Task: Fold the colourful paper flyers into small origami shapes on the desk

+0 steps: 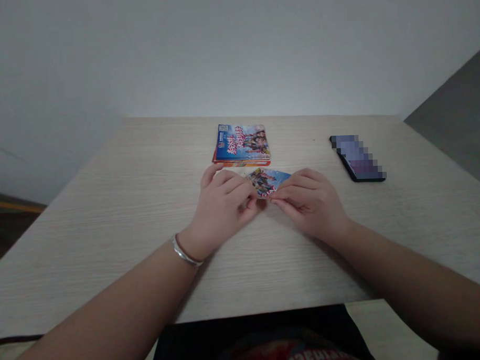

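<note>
Between my two hands is a printed blue leaflet [267, 180] with colourful figures on it, partly covered by my fingers. My left hand [225, 201], with a silver bangle at the wrist, pinches its near left edge. On the other side, my right hand [313, 201] pinches the near edge with thumb and fingertips. The fingertips of both hands almost meet there. Just beyond lies a stack of similar leaflets [242, 141], blue with pink and white lettering on top and red-orange edges below.
A dark phone [359, 160], its screen blurred out, lies at the right of the pale wood-grain table [146, 204]. A white wall [235, 54] stands behind the table. Dark clothing with red print [269, 331] shows at the near edge.
</note>
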Demonstrator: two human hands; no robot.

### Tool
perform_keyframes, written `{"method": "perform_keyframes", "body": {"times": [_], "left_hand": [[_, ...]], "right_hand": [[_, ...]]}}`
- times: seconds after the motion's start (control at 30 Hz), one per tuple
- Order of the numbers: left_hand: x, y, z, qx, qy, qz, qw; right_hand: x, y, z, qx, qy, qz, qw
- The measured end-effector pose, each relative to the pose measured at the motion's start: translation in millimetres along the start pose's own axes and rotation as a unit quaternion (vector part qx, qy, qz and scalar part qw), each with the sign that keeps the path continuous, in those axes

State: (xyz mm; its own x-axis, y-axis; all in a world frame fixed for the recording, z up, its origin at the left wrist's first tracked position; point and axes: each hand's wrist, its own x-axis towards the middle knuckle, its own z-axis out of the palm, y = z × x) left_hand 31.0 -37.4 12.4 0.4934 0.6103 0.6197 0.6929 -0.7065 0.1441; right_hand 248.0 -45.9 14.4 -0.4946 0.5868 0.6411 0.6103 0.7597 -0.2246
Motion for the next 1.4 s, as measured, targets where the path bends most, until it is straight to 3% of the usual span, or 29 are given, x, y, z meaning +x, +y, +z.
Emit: {"method": "perform_keyframes", "body": {"times": [0.3,0.73,1.07,1.2,1.3,1.4], "left_hand": [[-5,-8,2.4,-0.029,-0.021,-0.031,0.999],[-10,-17,0.3,-0.025,-0.053,-0.070,0.996],[-9,-26,-3.4,-0.014,-0.030,-0.071,0.997],[-10,-26,-2.3,-0.077,-0.020,-0.155,0.985],[-12,-25,2.8,-0.177,-0.057,-0.235,0.954],[-14,-25,10.5,-0.274,-0.082,-0.242,0.927]], "right_hand": [[-6,11,-6,0.017,0.020,0.002,1.000],[-15,25,-15,0.021,0.045,0.078,0.996],[-21,35,-22,0.028,0.073,0.097,0.992],[-21,38,-23,0.031,0.078,0.101,0.991],[-19,36,-22,0.047,0.072,0.061,0.994],[-16,32,-22,0.066,0.032,0.010,0.997]]}}
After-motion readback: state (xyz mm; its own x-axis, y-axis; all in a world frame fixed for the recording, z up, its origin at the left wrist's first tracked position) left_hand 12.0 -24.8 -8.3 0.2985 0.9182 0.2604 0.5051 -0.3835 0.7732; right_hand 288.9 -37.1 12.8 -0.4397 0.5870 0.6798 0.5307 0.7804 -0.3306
